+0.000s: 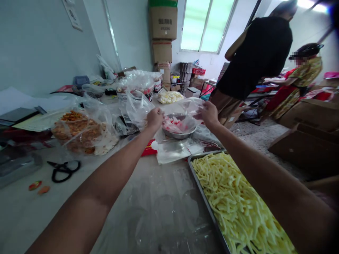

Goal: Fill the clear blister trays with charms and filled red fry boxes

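Both my arms reach forward over the table. My left hand (155, 118) is closed in a pinch on the edge of a clear plastic bag (188, 104). On the other side of that bag, my right hand (209, 113) grips its edge too, so the film stretches between them. Just below and behind the film stands a round metal bowl (179, 135) with pink and white pieces (174, 124) in it, partly veiled by the plastic. Flat clear bags (172, 151) lie in front of the bowl, beside a red packet (150, 148).
A metal tray (203, 195) of pale yellow strips lies at right. Black scissors (64, 171) and bagged brown snacks (79, 132) are at left. More bagged goods (137, 83) stand farther back. Two people stand beyond at right, near cardboard boxes (307, 148).
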### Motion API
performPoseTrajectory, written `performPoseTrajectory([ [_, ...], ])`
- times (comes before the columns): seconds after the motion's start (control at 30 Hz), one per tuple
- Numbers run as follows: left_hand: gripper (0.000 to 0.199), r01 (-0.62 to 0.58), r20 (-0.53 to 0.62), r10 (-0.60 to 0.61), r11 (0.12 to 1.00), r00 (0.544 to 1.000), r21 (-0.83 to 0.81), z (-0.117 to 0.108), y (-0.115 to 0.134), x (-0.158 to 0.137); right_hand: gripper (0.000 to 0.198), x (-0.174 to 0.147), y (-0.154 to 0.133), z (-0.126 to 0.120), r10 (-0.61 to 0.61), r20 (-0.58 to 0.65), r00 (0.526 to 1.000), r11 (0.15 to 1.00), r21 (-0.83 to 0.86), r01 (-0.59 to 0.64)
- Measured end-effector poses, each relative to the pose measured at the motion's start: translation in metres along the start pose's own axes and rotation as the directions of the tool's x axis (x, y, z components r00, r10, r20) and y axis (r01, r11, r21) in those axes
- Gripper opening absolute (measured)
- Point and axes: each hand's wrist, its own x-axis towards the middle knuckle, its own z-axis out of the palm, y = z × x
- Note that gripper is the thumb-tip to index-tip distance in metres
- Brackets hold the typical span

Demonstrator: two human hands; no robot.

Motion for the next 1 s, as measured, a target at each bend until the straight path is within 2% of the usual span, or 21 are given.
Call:
performPoseTrajectory([
  [0.13,0.006,-0.013,0.040,0.016,0.998,0.999,-0.068,0.002,0.034,0.019,0.020,-0.045,0.014,-0.030,0.011,-0.160,0.987,0.993,0.119,0.009],
  [0.2,0.009,0.001,0.082,0.006,0.996,0.997,-0.089,0.008,0.044,0.022,0.023,-0.055,0.014,-0.035,0.082,-0.161,0.984,0.986,0.155,-0.057],
  [0.27,0.012,0.038,0.104,-0.029,0.996,0.994,-0.086,0.012,0.048,0.024,0.025,-0.051,0.009,-0.033,0.140,-0.129,0.982,0.974,0.198,-0.112],
  [0.3,0.013,0.056,0.109,-0.046,0.994,0.993,-0.089,0.012,0.050,0.025,0.026,-0.045,0.003,-0.030,0.135,-0.133,0.982,0.969,0.227,-0.102],
  [0.4,0.007,0.057,0.085,-0.046,0.990,0.995,-0.127,0.003,0.055,0.028,0.024,-0.021,-0.020,-0.021,0.064,-0.198,0.978,0.956,0.293,-0.004],
  [0.47,0.005,-0.007,0.053,0.015,0.991,0.998,-0.131,-0.013,0.054,0.023,0.021,-0.017,-0.037,-0.020,-0.041,-0.204,0.978,0.955,0.281,0.099],
  [0.53,0.009,-0.097,0.051,0.097,0.995,0.994,-0.008,-0.037,0.048,0.005,0.019,-0.031,-0.051,-0.023,-0.151,-0.129,0.980,0.948,0.263,0.181],
  [0.57,0.010,-0.136,0.067,0.128,0.984,0.989,0.119,-0.051,0.042,-0.009,0.019,-0.045,-0.055,-0.027,-0.187,-0.060,0.980,0.949,0.248,0.196],
  [0.63,0.015,-0.174,0.077,0.156,0.896,0.985,0.408,-0.078,0.031,-0.048,0.019,-0.081,-0.060,-0.037,-0.195,0.096,0.976,0.967,0.183,0.176],
  [0.7,0.024,-0.267,0.015,0.315,0.779,0.949,0.567,-0.097,0.024,-0.095,0.015,-0.117,-0.060,-0.046,-0.181,0.203,0.962,0.983,0.071,0.170],
  [0.73,0.022,-0.370,0.069,0.414,0.711,0.908,0.598,-0.102,0.023,-0.119,0.013,-0.131,-0.058,-0.050,-0.182,0.207,0.961,0.983,0.025,0.181],
  [0.77,0.016,-0.502,0.200,0.484,0.647,0.852,0.574,-0.103,0.024,-0.142,0.010,-0.142,-0.057,-0.052,-0.186,0.198,0.962,0.981,-0.014,0.193],
  [0.8,0.016,-0.633,0.350,0.531,0.593,0.772,0.497,-0.100,0.027,-0.163,0.008,-0.148,-0.056,-0.053,-0.196,0.177,0.964,0.977,-0.043,0.207],
  [0.83,0.023,-0.736,0.503,0.542,0.554,0.674,0.389,-0.094,0.031,-0.180,0.006,-0.150,-0.055,-0.054,-0.208,0.158,0.965,0.973,-0.065,0.220],
  [0.87,0.031,-0.776,0.594,0.525,0.548,0.609,0.312,-0.086,0.035,-0.194,0.005,-0.150,-0.055,-0.053,-0.220,0.143,0.965,0.969,-0.082,0.233],
  [0.9,0.039,-0.779,0.643,0.498,0.567,0.582,0.267,-0.075,0.039,-0.203,0.007,-0.148,-0.055,-0.051,-0.233,0.128,0.964,0.965,-0.094,0.245],
  [0.93,0.045,-0.751,0.659,0.456,0.606,0.598,0.262,-0.064,0.042,-0.207,0.008,-0.145,-0.056,-0.049,-0.247,0.112,0.962,0.961,-0.102,0.259],
  [1.0,0.051,-0.612,0.598,0.341,0.717,0.725,0.334,-0.039,0.043,-0.200,0.012,-0.140,-0.058,-0.046,-0.278,0.090,0.956,0.951,-0.114,0.287],
])
